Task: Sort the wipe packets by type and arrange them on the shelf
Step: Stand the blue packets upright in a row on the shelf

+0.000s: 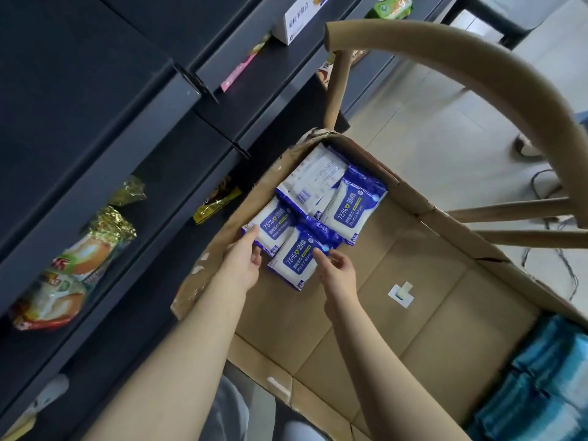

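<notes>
Several blue-and-white alcohol wipe packets (350, 208) lie in the far corner of an open cardboard box (445, 230). One lies face down, showing a white back (313, 179). My left hand (246, 259) reaches in with straight fingers, its fingertips touching the left packet (273, 226). My right hand (337, 270) has its index finger on the nearest packet (296, 262), the other fingers loosely spread. Light teal packets (541, 377) fill the box's near right corner. Neither hand grips a packet.
Dark shelves (127, 160) run along the left with snack bags (70, 275) and a white carton (296, 20) higher up. A wooden chair (477, 58) arches over the box. A white sticker (401, 294) lies on the box floor. Cables trail on the tiled floor at right.
</notes>
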